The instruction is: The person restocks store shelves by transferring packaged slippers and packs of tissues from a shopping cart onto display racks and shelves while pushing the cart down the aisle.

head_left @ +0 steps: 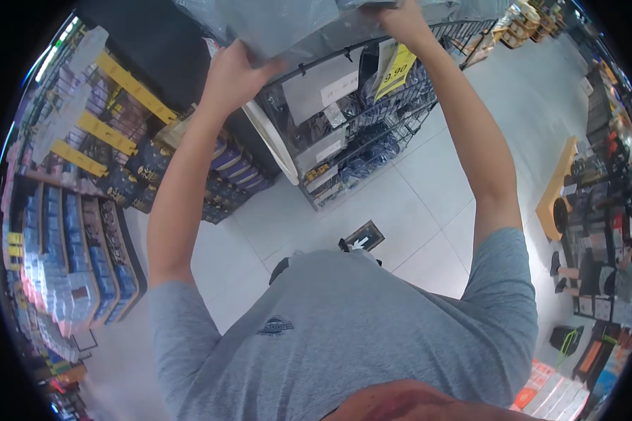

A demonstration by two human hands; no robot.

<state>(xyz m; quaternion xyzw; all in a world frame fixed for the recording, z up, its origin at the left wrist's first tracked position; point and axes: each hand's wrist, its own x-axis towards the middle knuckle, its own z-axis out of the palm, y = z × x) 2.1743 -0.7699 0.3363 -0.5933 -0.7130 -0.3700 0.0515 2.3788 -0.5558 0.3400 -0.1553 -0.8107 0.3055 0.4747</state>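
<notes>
A large grey package in clear, shiny plastic [281, 24] lies at the top edge of the view, on the wire rack [418, 105]. My left hand [237, 78] is at its near left corner, thumb stretched to the right under the edge and the other fingers curled, partly out of sight. Farther right, my right hand [399, 22] grips the package's near edge, its fingertips partly hidden by the plastic. Below my hands, the rack's lower tiers hold dark plastic-wrapped goods [372, 161]. A yellow price tag [393, 74] reading 9.90 hangs on the rack's front.
Shelves with blue packs [77, 259] curve along the left, near yellow shelf strips [116, 133] and dark packages [144, 175]. A framed floor sign with an arrow [361, 238] lies by my feet. Another person [597, 277] stands at the right, near a wooden-edged display [558, 189].
</notes>
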